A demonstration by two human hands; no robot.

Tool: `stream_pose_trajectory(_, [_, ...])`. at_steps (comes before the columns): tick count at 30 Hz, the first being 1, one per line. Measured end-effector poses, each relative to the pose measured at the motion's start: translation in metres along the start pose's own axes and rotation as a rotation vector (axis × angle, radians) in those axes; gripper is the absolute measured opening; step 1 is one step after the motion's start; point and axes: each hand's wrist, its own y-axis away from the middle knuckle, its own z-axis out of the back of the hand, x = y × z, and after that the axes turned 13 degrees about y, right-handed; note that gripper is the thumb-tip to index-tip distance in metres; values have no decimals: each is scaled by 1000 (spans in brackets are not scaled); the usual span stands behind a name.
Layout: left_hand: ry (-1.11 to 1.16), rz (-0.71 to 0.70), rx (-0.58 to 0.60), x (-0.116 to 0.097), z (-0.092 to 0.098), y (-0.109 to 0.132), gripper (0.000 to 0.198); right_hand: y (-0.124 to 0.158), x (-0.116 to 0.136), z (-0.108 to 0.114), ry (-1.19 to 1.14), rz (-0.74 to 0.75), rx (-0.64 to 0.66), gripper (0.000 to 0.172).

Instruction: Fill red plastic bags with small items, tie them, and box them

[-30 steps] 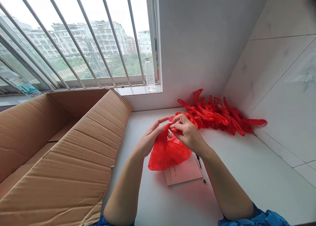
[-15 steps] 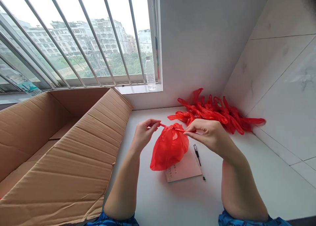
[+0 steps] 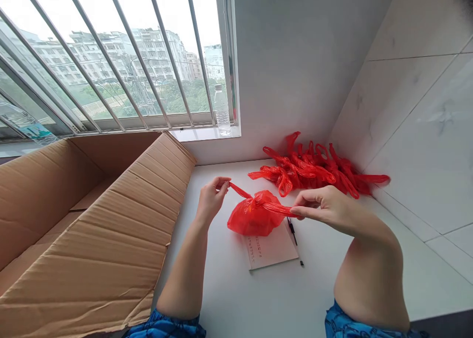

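Observation:
A filled red plastic bag (image 3: 254,216) rests on a white paper sheet (image 3: 271,249) on the white counter (image 3: 332,279). My left hand (image 3: 211,196) pinches one twisted handle of the bag at its left. My right hand (image 3: 325,206) pinches the other handle at the right. The two handles are stretched apart and cross in a knot on top of the bag.
A heap of tied red bags (image 3: 318,170) lies at the back against the tiled wall. A pen (image 3: 294,234) lies beside the paper. A large open cardboard box (image 3: 84,219) fills the left. A water bottle (image 3: 222,110) stands on the window sill.
My hands have drawn apart, pulling the handles outward and tightening the knot. The bag has settled lower and flatter onto the paper.

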Motion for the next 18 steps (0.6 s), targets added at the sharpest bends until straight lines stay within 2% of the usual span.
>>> stream_pose_trajectory(3, [107,80,30,-10,8,4,56,-8,-16,1,-112,-38,-2,31])
stream_pose_trajectory(6, [-96,213,125,-16,16,13,61,-14,-37,-13,51,-164,-121,30])
stream_pose_trajectory(8, [-278,266,245,-15,13,22,64,-17,-46,-33,201,-204,-147,45])
stream_pose_trajectory(10, [-411,227,334,-12,-2,33,64,-22,-49,-58,229,-104,-84,75])
stream_pose_trajectory(12, [-473,109,390,-5,-25,46,57,-30,-48,-86,227,32,-42,87])
stream_pose_trajectory(15, [-505,-34,427,11,-58,62,46,-45,-47,-126,306,137,-136,74])
stream_pose_trajectory(18, [-606,-82,364,31,-75,72,44,-56,-55,-157,383,103,-175,63])
